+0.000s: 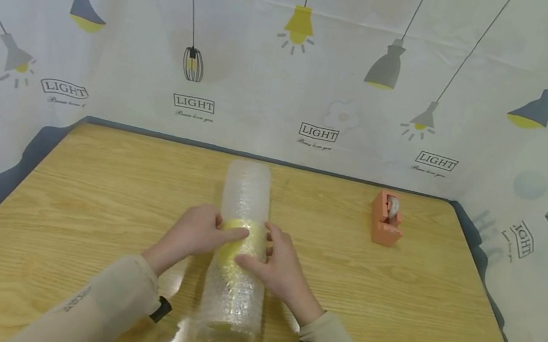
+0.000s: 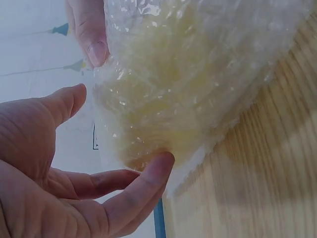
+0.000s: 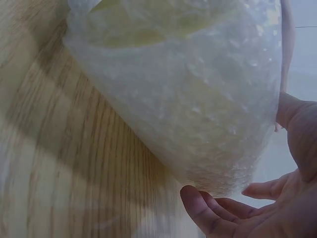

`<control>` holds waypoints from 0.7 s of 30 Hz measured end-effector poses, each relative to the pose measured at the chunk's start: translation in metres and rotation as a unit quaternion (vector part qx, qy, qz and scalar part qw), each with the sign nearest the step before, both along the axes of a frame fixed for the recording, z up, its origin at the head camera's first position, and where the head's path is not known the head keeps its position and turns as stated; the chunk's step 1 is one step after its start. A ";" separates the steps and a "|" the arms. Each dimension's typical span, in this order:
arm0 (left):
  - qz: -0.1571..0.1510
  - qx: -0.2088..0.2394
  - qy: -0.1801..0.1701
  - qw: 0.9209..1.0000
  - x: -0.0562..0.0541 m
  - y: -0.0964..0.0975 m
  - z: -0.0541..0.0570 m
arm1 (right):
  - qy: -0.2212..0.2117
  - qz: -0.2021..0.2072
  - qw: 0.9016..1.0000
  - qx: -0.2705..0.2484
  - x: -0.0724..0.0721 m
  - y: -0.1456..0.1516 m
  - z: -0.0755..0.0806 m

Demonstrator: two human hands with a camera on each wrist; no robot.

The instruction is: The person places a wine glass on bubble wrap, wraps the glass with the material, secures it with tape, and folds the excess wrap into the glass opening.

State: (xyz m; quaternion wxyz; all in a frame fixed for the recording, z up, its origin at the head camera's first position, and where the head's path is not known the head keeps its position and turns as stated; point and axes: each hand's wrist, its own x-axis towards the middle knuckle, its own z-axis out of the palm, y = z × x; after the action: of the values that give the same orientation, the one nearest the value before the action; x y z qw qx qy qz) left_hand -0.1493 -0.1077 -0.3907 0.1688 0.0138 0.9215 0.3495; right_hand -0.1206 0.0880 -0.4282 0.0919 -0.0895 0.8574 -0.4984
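A long roll of clear bubble wrap lies lengthwise on the table, with something yellow showing through its middle. What the yellow thing is cannot be told through the layers. My left hand holds the roll from the left, thumb over the top and fingers against its side. From the right, my right hand holds it with the thumb on top and fingers curved along the lower side. In the right wrist view the bubble wrap touches the wood, and a yellowish layer shows inside.
An orange tape dispenser with a roll of tape stands at the back right of the wooden table. A pale curtain printed with lamps hangs around the table's back and sides.
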 end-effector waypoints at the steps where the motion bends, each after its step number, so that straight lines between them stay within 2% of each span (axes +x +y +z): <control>1: 0.001 0.000 0.004 1.000 0.000 0.001 -0.001 | 0.002 0.000 1.000 0.001 0.000 -0.001 0.001; 9: 0.000 -0.009 0.030 0.999 -0.002 0.004 -0.003 | 0.029 -0.002 0.999 0.015 0.003 -0.007 0.000; 16: 0.002 -0.008 0.024 1.000 -0.001 0.003 0.000 | 0.048 0.000 0.998 0.034 0.004 -0.009 -0.002; 21: -0.001 0.003 0.021 1.000 -0.002 0.000 -0.001 | 0.042 -0.001 0.999 0.019 0.004 -0.010 -0.003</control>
State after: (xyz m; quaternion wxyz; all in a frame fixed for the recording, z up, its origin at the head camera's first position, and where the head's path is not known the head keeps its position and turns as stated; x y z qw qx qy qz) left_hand -0.1516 -0.1076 -0.3913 0.1496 0.0229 0.9237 0.3518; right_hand -0.1170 0.0784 -0.4316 0.0574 -0.1077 0.8698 -0.4782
